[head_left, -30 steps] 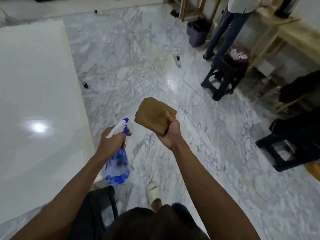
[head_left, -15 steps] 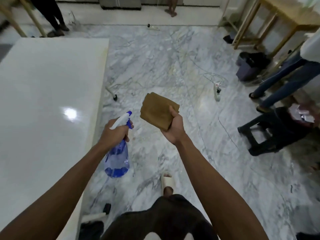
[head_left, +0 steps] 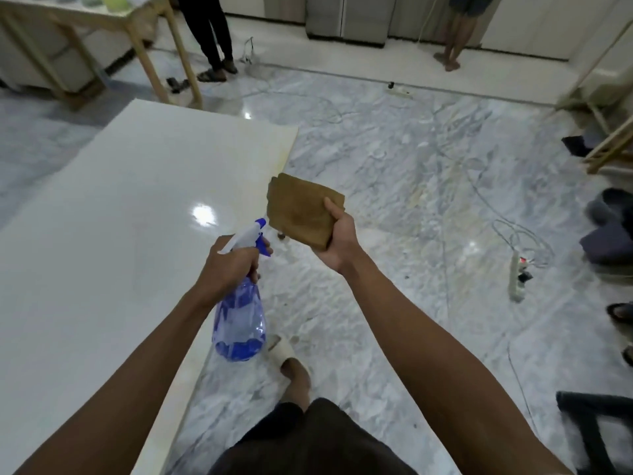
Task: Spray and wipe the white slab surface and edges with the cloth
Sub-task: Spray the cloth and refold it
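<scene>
A large glossy white slab fills the left of the view, its right edge running from the far corner down toward my legs. My left hand grips the neck of a blue spray bottle with a white and blue trigger head, held just beyond the slab's right edge. My right hand holds a folded brown cloth up in the air to the right of the bottle, over the marble floor. Neither the bottle nor the cloth touches the slab.
A power strip and loose cables lie on the marble floor at right. Wooden table legs stand past the slab's far end. Two people stand at the back. A black stool is at lower right, dark bags at right.
The view has swung left and up, so more of the slab and the back of the room shows. Both hands keep the same hold on bottle and cloth.
</scene>
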